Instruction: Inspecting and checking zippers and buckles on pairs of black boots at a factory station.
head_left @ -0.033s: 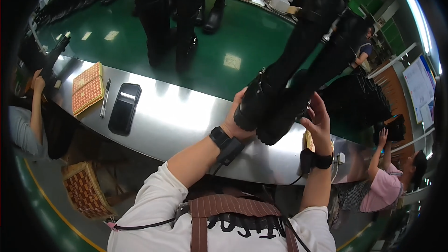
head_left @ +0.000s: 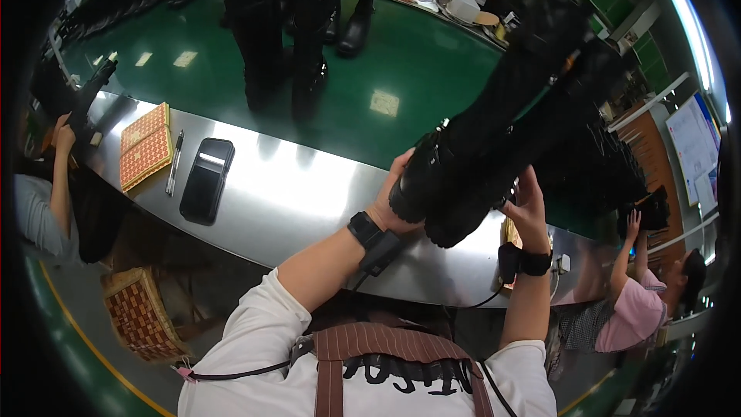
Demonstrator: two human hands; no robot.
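The left hand (head_left: 388,205) curls around one black boot (head_left: 471,135); the half-curled right hand (head_left: 531,215) holds the other boot (head_left: 457,220); the steel counter (head_left: 297,193) ends below, green tabletop (head_left: 432,58) spreading beyond.

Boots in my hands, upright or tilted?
Tilted: the boots slant in the head view, soles low by the left hand, shafts pointing toward the upper right.

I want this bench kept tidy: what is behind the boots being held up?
Past the held boots, the green table shows on their left and a dark heap on their right. Whatever sits directly behind them is covered.
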